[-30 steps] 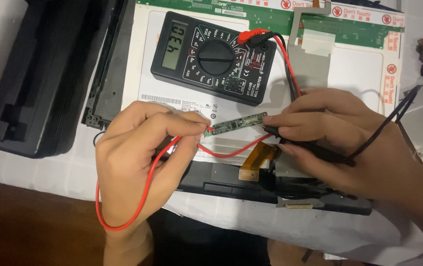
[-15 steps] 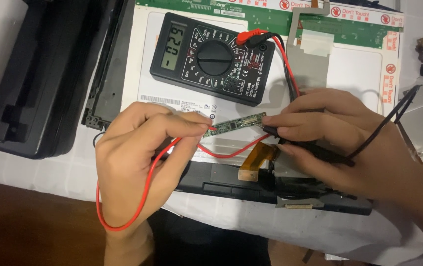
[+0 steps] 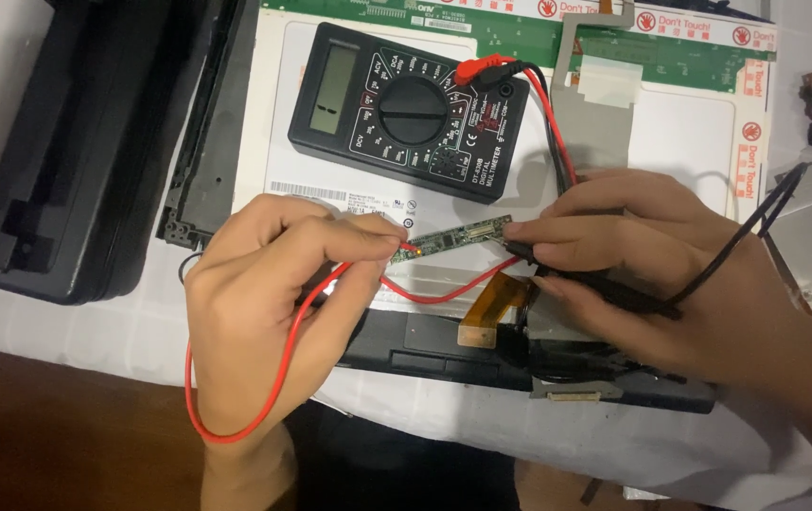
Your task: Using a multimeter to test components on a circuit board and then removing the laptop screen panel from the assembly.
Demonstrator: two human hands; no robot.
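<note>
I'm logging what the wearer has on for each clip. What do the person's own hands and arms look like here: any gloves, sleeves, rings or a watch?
Both hands are bare. The left hand and right hand wear no gloves, and no rings show on the visible fingers. No sleeve or watch shows on the stretches of wrist and forearm in view.

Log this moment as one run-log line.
left hand: holds red probe on green board | right hand: holds black probe on board's other end | multimeter: behind, on panel
</note>
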